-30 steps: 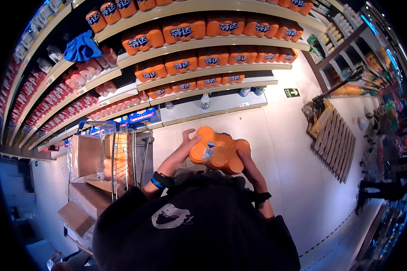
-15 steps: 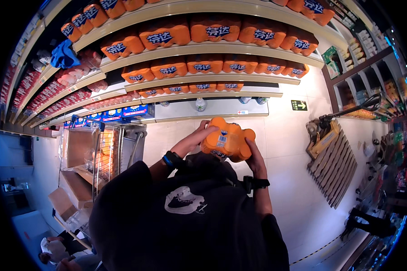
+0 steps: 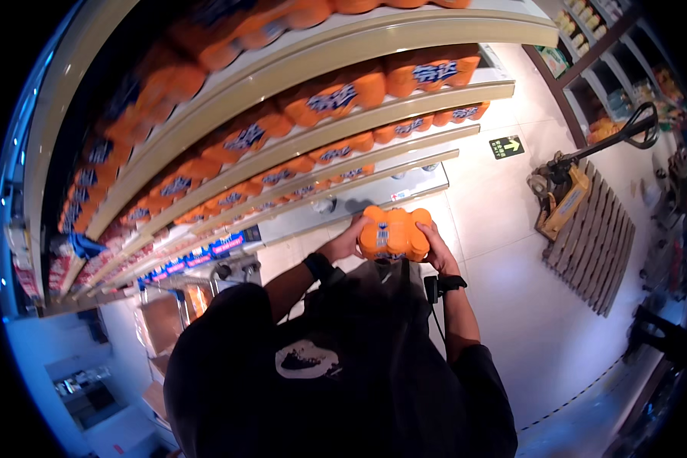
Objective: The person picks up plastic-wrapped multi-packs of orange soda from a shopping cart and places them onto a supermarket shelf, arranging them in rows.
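An orange shrink-wrapped multipack of drinks (image 3: 395,235) is held level in front of my body. Its rounded ends face up, and a barcode label shows on the wrap. My left hand (image 3: 351,238) grips its left side while my right hand (image 3: 438,250) grips the right side. The undersides of the fingers are hidden by the pack. Beyond it rises a shelf unit whose tiers carry rows of similar orange packs (image 3: 433,72). A dark wristband sits on each of my wrists.
The white bottom shelf (image 3: 427,182) has a few bottles on it. A pallet jack (image 3: 563,191) stands with a wooden slatted pallet (image 3: 594,237) on the right. To the left is a wire cart (image 3: 182,305) with cardboard boxes. A green arrow sign (image 3: 507,146) lies on the floor.
My view has turned and moved closer to the shelves, which now slant and loom larger at the left. The pack, tilted before, is now more level between both hands.
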`<state>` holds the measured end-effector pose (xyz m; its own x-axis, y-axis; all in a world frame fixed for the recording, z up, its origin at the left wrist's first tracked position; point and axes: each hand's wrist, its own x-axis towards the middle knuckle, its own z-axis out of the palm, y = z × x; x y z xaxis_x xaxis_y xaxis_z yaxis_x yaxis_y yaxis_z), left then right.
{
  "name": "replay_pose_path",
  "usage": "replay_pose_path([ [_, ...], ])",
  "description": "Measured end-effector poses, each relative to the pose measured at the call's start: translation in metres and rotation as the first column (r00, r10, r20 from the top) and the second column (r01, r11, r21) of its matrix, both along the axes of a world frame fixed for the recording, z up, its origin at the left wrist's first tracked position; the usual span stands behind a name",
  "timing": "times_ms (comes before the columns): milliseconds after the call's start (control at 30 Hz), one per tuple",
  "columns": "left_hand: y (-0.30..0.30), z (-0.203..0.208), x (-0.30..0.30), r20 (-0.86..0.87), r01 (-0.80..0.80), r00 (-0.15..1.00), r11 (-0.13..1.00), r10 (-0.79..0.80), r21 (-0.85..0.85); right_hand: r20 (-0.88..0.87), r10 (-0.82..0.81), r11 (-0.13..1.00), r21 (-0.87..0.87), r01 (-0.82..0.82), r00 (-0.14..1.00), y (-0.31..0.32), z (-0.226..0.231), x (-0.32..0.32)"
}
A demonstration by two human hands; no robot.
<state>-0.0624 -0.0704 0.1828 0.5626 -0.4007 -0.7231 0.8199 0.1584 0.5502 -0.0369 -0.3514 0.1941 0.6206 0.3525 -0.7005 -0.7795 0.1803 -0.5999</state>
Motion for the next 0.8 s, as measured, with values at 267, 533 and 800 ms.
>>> replay_pose_path([
  [267,-0.043,-0.135,0.090,0.174,-0.269,0.944,0.960,0.279,-0.080,0.274,-0.072,0.970,-0.204,0.132,0.959,-0.012,-0.152,0.128],
  [533,-0.077,-0.213,0.174,0.452,-0.414,0.832,0.902,0.321,0.122,0.575,-0.190,0.972,-0.002,0.233,0.796,-0.026,-0.206,0.228],
  [800,-0.088,-0.224,0.214,0.690,-0.525,0.710,0.759,0.140,0.386,0.512,-0.152,0.985,0.006,0.174,0.846,-0.016,-0.231,0.280],
])
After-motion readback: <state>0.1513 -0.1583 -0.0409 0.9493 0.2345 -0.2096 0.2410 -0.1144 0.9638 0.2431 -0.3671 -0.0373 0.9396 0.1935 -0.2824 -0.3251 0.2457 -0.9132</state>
